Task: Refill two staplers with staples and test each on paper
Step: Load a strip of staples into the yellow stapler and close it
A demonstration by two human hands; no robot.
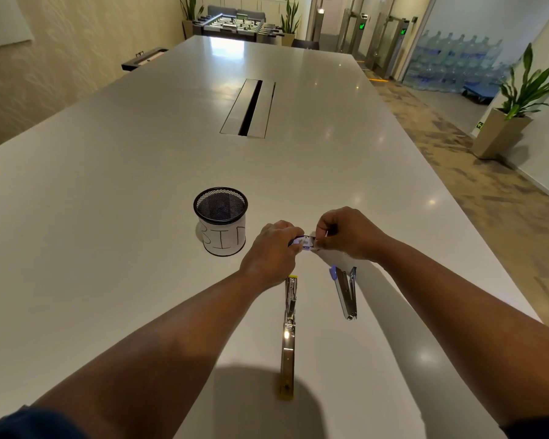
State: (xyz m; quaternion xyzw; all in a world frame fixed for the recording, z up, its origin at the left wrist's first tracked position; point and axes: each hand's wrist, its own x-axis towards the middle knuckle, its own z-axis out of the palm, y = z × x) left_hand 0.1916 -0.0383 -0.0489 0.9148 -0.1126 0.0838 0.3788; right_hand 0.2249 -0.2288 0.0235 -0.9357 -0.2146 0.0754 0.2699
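Holding a small staple box between both hands, just right of frame centre, above the counter. Left hand: grip curled round the box's left end, thumb and fingers pinching it. Right hand: grip bent, fingertips pinching at the box's right end; whether they hold a flap or the inner tray cannot be told. Box is whitish with blue print; contents not visible.

Yellow-tipped stapler lies opened out flat in a long line on the counter, lower centre of frame, running from just below the left wrist down toward the bottom edge. Its far end sits partly behind the left hand.

Blue-tipped stapler lies to the right of the first, below the right hand, its two arms parted in a narrow V, blue end toward the hands. The two staplers are near each other but apart.

Black mesh cup stands upright left of the hands, wrapped in white paper lettered "BIN". It is close to the left hand, not touching.

Cable slot is set into the counter's upper middle. Potted plant stands at right edge of frame; foosball table at top centre.
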